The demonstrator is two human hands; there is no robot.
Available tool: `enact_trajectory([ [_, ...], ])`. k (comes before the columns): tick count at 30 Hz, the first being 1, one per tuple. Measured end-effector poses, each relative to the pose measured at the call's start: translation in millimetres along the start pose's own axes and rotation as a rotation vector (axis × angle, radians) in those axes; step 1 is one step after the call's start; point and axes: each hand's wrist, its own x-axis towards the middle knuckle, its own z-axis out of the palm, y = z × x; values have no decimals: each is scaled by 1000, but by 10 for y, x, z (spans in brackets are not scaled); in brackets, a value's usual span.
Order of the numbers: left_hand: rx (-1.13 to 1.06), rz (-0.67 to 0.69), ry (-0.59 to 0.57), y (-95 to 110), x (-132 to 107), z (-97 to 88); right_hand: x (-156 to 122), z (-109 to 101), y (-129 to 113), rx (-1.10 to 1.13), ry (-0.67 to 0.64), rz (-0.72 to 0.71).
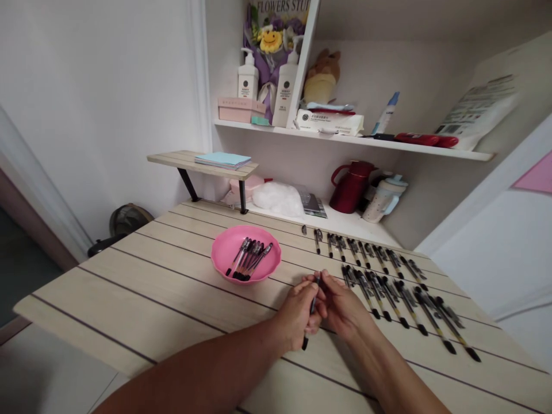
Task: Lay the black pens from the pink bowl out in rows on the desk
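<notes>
Over the middle of the table, a black pen (pixel 305 342) slants between my hands. My left hand (pixel 297 313) is closed around its barrel, and its black end sticks out below the fist. The thumb and fingers of my right hand (pixel 345 307) pinch at the upper end of the same pen; whether a cap is between them is hidden. To the left, a pink bowl (pixel 219 261) with a wavy rim holds several pens (pixel 250 257). On the right, two rows of pens (pixel 401 302) lie side by side, with clear caps beside many of them.
The slatted wooden table (pixel 181 282) carries a small raised shelf (pixel 172 156) with blue paper (pixel 222 159). Behind are a white plastic bag (pixel 278 198), a red jug (pixel 351 187) and a pale cup (pixel 383 198). A white shelf (pixel 388 145) with bottles and boxes hangs above.
</notes>
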Motion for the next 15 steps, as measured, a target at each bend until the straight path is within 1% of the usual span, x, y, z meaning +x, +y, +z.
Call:
enact_trajectory([
  [4,-70,54,13,4,9,-2,41,3,9,178,110,71],
  [6,-94,80,18,27,20,-28,84,-41,2,226,126,86],
  [8,-109,106,41,65,38,-71,135,-115,-2,229,131,85],
  [10,-121,125,75,109,63,-120,184,-189,3,188,141,48],
  [12,-129,132,107,147,89,-161,221,-235,19,115,148,-31],
  [15,-147,124,148,177,119,-197,249,-234,52,-15,148,-160],
])
